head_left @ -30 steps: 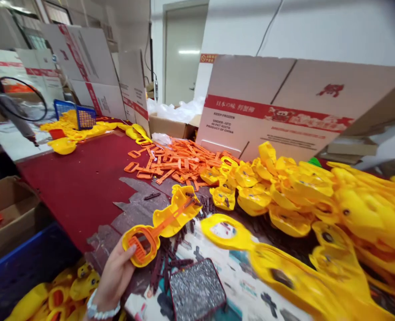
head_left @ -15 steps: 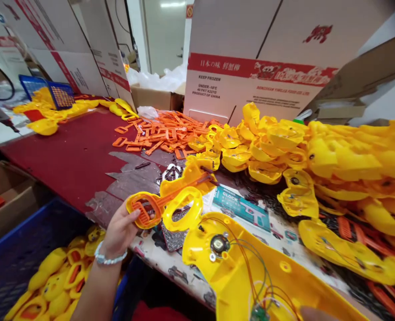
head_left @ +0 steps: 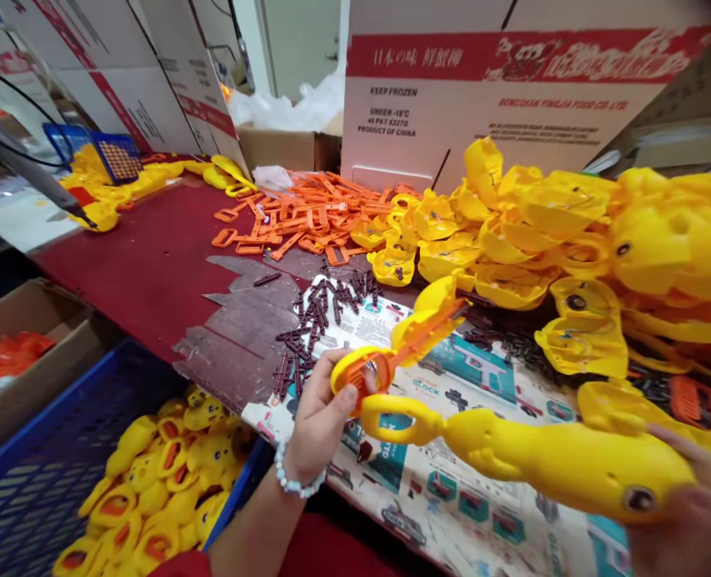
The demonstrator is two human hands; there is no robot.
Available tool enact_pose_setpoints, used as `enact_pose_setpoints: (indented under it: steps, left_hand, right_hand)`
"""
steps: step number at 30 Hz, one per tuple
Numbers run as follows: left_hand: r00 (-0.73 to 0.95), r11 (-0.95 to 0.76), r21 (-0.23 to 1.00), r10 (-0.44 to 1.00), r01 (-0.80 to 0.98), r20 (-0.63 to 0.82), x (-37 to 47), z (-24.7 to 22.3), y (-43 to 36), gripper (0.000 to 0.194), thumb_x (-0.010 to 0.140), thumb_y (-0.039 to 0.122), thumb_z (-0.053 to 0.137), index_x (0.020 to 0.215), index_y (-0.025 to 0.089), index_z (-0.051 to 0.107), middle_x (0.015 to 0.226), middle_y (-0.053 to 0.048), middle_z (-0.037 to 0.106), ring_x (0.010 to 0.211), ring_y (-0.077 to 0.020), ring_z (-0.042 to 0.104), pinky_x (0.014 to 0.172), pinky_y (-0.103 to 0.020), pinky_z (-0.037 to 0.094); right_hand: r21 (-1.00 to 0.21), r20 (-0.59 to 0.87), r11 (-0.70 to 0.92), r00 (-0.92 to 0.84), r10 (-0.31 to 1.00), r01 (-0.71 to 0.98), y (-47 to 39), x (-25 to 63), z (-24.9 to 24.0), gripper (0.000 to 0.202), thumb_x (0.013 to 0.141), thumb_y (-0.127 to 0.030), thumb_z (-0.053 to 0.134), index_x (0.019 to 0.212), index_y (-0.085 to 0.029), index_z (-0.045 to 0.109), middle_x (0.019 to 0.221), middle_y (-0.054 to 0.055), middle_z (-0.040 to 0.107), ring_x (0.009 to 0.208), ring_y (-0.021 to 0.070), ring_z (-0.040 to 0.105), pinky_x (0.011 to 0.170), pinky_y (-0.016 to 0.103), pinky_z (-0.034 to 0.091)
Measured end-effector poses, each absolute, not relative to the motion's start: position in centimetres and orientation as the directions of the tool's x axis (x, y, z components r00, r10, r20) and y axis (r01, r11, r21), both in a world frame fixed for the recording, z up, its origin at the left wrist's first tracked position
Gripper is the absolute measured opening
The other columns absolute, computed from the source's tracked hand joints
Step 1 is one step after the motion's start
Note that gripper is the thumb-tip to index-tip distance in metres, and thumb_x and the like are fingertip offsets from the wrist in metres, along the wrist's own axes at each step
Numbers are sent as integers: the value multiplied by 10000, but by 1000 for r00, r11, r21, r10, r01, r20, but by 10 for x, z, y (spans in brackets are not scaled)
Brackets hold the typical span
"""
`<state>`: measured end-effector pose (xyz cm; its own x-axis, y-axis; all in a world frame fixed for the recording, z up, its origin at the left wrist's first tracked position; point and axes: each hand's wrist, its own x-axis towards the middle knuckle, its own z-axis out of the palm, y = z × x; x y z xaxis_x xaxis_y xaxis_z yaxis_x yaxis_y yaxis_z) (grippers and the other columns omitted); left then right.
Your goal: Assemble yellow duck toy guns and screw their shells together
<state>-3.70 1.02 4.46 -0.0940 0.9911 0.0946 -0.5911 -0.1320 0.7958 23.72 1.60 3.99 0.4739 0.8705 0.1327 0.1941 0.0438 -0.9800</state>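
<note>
My left hand point(head_left: 322, 417), with a beaded bracelet at the wrist, grips the looped end of a yellow toy shell half point(head_left: 432, 304). An orange handled strip point(head_left: 422, 344) lies along that half, and a dark part shows at its far end. My right hand point(head_left: 692, 513) holds the head end of a second yellow shell half point(head_left: 511, 445), shaped like a duck with an eye, its outer face up. That half's ring handle is close beside my left fingers; whether they touch I cannot tell. Small dark brown pieces point(head_left: 316, 312) are scattered on the printed cardboard point(head_left: 385, 489) beyond my left hand.
Orange handled strips point(head_left: 307, 212) lie heaped at the back, with yellow shell halves point(head_left: 511, 240) piled at right. A blue crate point(head_left: 48, 473) of yellow ducks stands low at left. A screwdriver-like tool point(head_left: 36, 172) hangs at upper left. A large carton point(head_left: 427, 152) stands behind.
The right-hand shell half has turned over, from its wired inside to its outer face, and its ring now points left. My left hand has moved right with its half.
</note>
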Motion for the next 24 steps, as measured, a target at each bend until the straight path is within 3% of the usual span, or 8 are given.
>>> enact_pose_setpoints:
  steps: [2, 4, 9, 13, 15, 18, 24]
  left_hand:
    - [-57, -98, 802, 995, -589, 80, -31, 42, 6, 310, 851, 399, 635, 1071, 197, 553, 924, -35, 633, 791, -134, 589, 736, -234, 477]
    - [-20, -71, 822, 997, -565, 73, -25, 38, 2, 364, 853, 465, 605, 1086, 191, 545, 987, -68, 623, 804, -159, 600, 708, -252, 491]
    - [-39, -66, 860, 998, -506, 53, -10, 27, -12, 381, 905, 521, 481, 1110, 207, 547, 974, -68, 614, 684, -137, 587, 614, -237, 481]
    - [-92, -132, 929, 990, -347, 106, -5, 23, -19, 400, 924, 517, 438, 1132, 210, 588, 1025, -76, 588, 837, -182, 577, 743, -272, 484]
    - [-32, -113, 918, 994, -379, 109, -6, 24, -19, 388, 932, 505, 429, 1144, 223, 590, 1041, -69, 582, 889, -186, 566, 778, -267, 475]
    - [121, 26, 852, 992, -522, 44, -10, 28, -14, 352, 945, 473, 425, 1171, 246, 569, 940, -43, 585, 801, -153, 569, 725, -241, 478]
    - [113, 30, 895, 993, -446, 23, -17, 29, -11, 354, 933, 484, 449, 1155, 249, 596, 1090, -55, 576, 955, -177, 560, 819, -247, 463]
  right_hand:
    - [-1000, -2, 0, 521, 854, -5, 32, 231, 40, 514, 558, -569, 734, 915, -215, 628, 967, 68, 611, 778, 209, 586, 507, 236, 483]
    - [-994, -62, -2, 551, 832, -109, 41, 223, 36, 505, 541, -564, 738, 879, -207, 623, 961, 45, 608, 797, 180, 576, 555, 216, 487]
    - [-995, 92, 97, 594, 799, 25, 29, 214, 17, 530, 640, -529, 702, 1083, -262, 586, 1075, 28, 576, 933, 210, 564, 804, 339, 501]
    - [-961, 247, 144, 499, 830, 236, 17, 219, 10, 739, 603, -432, 792, 1269, -269, 517, 1216, 68, 521, 1143, 315, 491, 1072, 528, 312]
    - [-971, 198, 93, 519, 832, 221, 16, 222, 11, 786, 547, -383, 830, 1265, -286, 526, 1271, 67, 494, 1210, 357, 437, 1092, 597, 234]
    - [-973, 154, 22, 573, 805, 231, 15, 220, 17, 797, 510, -396, 837, 1247, -293, 551, 1266, 70, 506, 1212, 397, 426, 1055, 657, 243]
    - [-947, 69, -145, 622, 780, 286, 11, 200, 26, 850, 548, -410, 780, 1324, -201, 503, 1228, 101, 527, 1139, 368, 491, 1011, 565, 385]
